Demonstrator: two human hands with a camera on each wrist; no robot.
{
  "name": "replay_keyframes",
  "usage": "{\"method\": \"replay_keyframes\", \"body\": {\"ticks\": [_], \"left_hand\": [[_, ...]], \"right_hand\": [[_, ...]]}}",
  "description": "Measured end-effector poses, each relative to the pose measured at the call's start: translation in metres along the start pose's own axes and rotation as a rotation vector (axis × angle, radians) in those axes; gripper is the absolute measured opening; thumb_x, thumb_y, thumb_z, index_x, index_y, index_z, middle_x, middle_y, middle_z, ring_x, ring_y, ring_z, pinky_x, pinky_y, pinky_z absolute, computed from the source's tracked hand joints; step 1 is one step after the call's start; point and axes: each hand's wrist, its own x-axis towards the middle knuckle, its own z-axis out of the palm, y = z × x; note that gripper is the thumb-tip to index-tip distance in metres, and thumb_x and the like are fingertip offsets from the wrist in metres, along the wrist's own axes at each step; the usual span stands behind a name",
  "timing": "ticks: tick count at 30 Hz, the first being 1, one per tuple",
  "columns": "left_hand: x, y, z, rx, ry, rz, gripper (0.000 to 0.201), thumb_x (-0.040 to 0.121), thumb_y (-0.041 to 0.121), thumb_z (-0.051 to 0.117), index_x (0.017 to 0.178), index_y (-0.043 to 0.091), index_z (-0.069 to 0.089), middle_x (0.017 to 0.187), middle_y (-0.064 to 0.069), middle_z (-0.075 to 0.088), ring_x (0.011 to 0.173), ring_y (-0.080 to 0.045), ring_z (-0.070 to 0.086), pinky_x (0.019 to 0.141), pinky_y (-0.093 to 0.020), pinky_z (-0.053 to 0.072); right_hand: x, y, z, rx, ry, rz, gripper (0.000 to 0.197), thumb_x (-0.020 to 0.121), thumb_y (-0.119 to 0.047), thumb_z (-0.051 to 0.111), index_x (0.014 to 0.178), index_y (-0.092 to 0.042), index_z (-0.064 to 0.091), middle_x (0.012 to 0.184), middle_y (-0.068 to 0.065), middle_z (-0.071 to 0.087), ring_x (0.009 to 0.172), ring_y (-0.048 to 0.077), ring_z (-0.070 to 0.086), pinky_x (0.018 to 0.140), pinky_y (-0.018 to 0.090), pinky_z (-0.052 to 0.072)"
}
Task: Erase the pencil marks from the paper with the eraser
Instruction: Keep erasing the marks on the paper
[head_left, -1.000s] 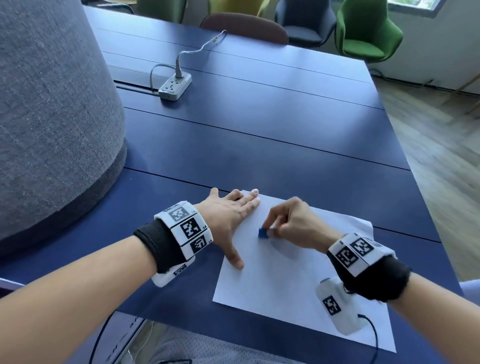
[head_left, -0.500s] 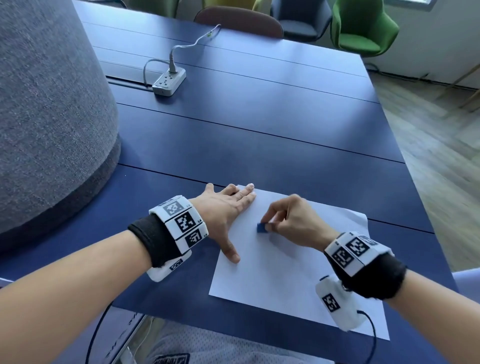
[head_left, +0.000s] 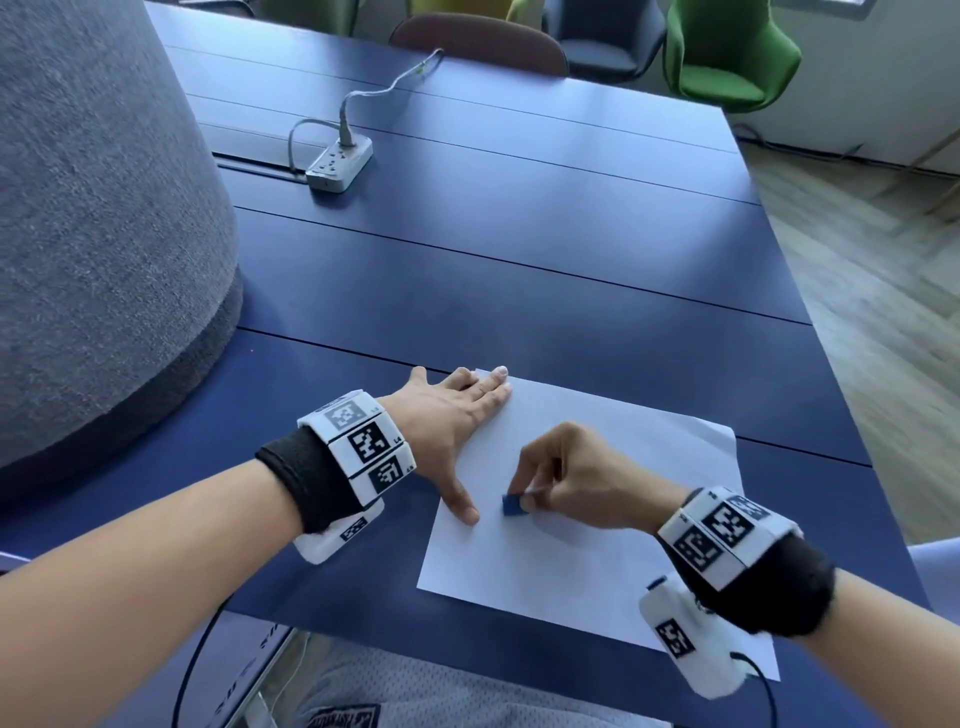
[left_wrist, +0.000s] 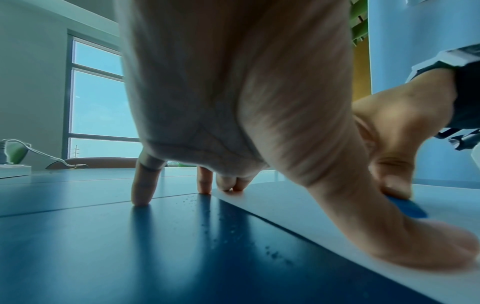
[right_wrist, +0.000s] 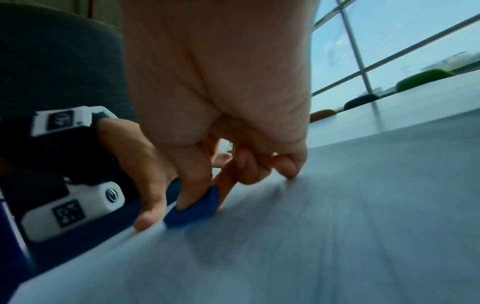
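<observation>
A white sheet of paper (head_left: 613, 561) lies on the dark blue table (head_left: 519, 260) near its front edge. My right hand (head_left: 566, 478) pinches a small blue eraser (head_left: 513, 505) between thumb and fingers and holds it down on the paper's left part. The eraser (right_wrist: 193, 209) touches the sheet (right_wrist: 311, 236) in the right wrist view, which is blurred. My left hand (head_left: 457, 421) lies flat with straight, spread fingers, pressing the paper's left edge; its thumb (left_wrist: 405, 242) rests on the sheet just beside the eraser (left_wrist: 407, 207). No pencil marks are visible.
A white power strip (head_left: 340, 163) with its cable sits far back on the table. A large grey fabric object (head_left: 98, 234) stands at the left. Chairs (head_left: 727, 52) line the far edge. Eraser crumbs (left_wrist: 228, 226) speckle the table by the paper's edge.
My right hand has slid the eraser down the sheet toward me, close to the left thumb. The left hand stays pressed on the paper's edge.
</observation>
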Motion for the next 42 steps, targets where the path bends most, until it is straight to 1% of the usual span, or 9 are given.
{"method": "replay_keyframes", "body": {"ticks": [2, 6, 12, 16, 22, 27, 32, 38, 42], "left_hand": [[0.000, 0.000, 0.000, 0.004, -0.004, 0.001, 0.145, 0.056, 0.074, 0.075, 0.153, 0.022, -0.018, 0.159, 0.008, -0.025, 0.148, -0.018, -0.012, 0.114, -0.060, 0.011], [0.001, 0.000, 0.000, -0.008, -0.015, -0.010, 0.144, 0.055, 0.074, 0.076, 0.153, 0.026, -0.020, 0.159, 0.010, -0.026, 0.148, -0.021, -0.014, 0.114, -0.059, 0.009], [0.003, -0.001, 0.001, 0.004, -0.019, -0.002, 0.146, 0.055, 0.075, 0.075, 0.152, 0.025, -0.021, 0.158, 0.009, -0.028, 0.148, -0.020, -0.015, 0.113, -0.061, 0.010], [0.003, 0.001, 0.000, 0.017, -0.019, -0.014, 0.146, 0.055, 0.075, 0.075, 0.152, 0.025, -0.021, 0.159, 0.009, -0.027, 0.148, -0.020, -0.014, 0.113, -0.061, 0.012], [0.003, 0.004, -0.001, 0.048, -0.005, -0.007, 0.140, 0.055, 0.074, 0.076, 0.153, 0.033, -0.015, 0.160, 0.005, -0.025, 0.148, -0.019, -0.011, 0.112, -0.060, 0.016], [0.002, 0.008, -0.004, 0.063, -0.017, -0.020, 0.139, 0.057, 0.072, 0.077, 0.153, 0.034, -0.016, 0.160, 0.004, -0.025, 0.148, -0.021, -0.011, 0.112, -0.059, 0.016], [0.002, 0.008, -0.005, 0.094, -0.019, -0.013, 0.137, 0.056, 0.074, 0.076, 0.152, 0.038, -0.015, 0.160, 0.000, -0.024, 0.148, -0.023, -0.010, 0.111, -0.060, 0.017], [0.002, 0.010, -0.006, 0.097, -0.013, -0.013, 0.137, 0.056, 0.073, 0.076, 0.152, 0.038, -0.015, 0.160, 0.001, -0.024, 0.148, -0.021, -0.009, 0.110, -0.060, 0.018], [0.001, 0.010, -0.006, 0.092, -0.014, -0.019, 0.136, 0.057, 0.073, 0.076, 0.152, 0.038, -0.014, 0.160, 0.001, -0.024, 0.148, -0.022, -0.010, 0.111, -0.062, 0.016]], "right_hand": [[0.001, -0.001, -0.004, -0.030, -0.031, 0.008, 0.014, 0.076, -0.007, 0.070, 0.080, -0.019, 0.076, 0.062, -0.007, 0.061, 0.055, 0.005, 0.052, 0.054, 0.016, 0.041], [0.018, 0.009, -0.013, 0.058, 0.305, 0.020, 0.013, 0.076, -0.004, 0.069, 0.078, -0.015, 0.075, 0.061, -0.003, 0.063, 0.047, -0.001, 0.050, 0.050, 0.010, 0.038], [0.004, 0.007, -0.012, 0.018, -0.002, 0.034, 0.015, 0.077, -0.003, 0.069, 0.082, -0.015, 0.076, 0.059, -0.007, 0.061, 0.048, -0.001, 0.050, 0.048, 0.011, 0.038], [0.017, 0.012, -0.014, 0.052, 0.305, 0.047, 0.012, 0.078, -0.006, 0.068, 0.079, -0.016, 0.074, 0.061, -0.003, 0.063, 0.051, 0.004, 0.052, 0.050, 0.013, 0.039], [-0.003, 0.010, -0.005, 0.027, 0.060, 0.026, 0.013, 0.077, -0.007, 0.070, 0.078, -0.019, 0.074, 0.058, -0.007, 0.058, 0.049, 0.001, 0.049, 0.049, 0.011, 0.039], [0.007, 0.017, -0.006, 0.052, 0.332, 0.023, 0.016, 0.080, -0.013, 0.069, 0.091, -0.025, 0.071, 0.065, -0.002, 0.062, 0.053, 0.003, 0.049, 0.053, 0.011, 0.037], [-0.013, 0.012, -0.002, 0.015, 0.046, -0.025, 0.018, 0.079, -0.010, 0.068, 0.087, -0.024, 0.076, 0.057, -0.011, 0.057, 0.049, 0.001, 0.049, 0.053, 0.011, 0.038], [-0.002, 0.021, -0.006, 0.128, 0.294, 0.024, 0.018, 0.076, -0.008, 0.069, 0.077, -0.025, 0.074, 0.064, 0.004, 0.065, 0.049, 0.003, 0.048, 0.051, 0.015, 0.040], [-0.013, 0.012, -0.005, 0.083, 0.004, 0.013, 0.019, 0.076, -0.004, 0.069, 0.079, -0.020, 0.076, 0.059, -0.005, 0.062, 0.050, 0.003, 0.051, 0.051, 0.014, 0.040]]}}
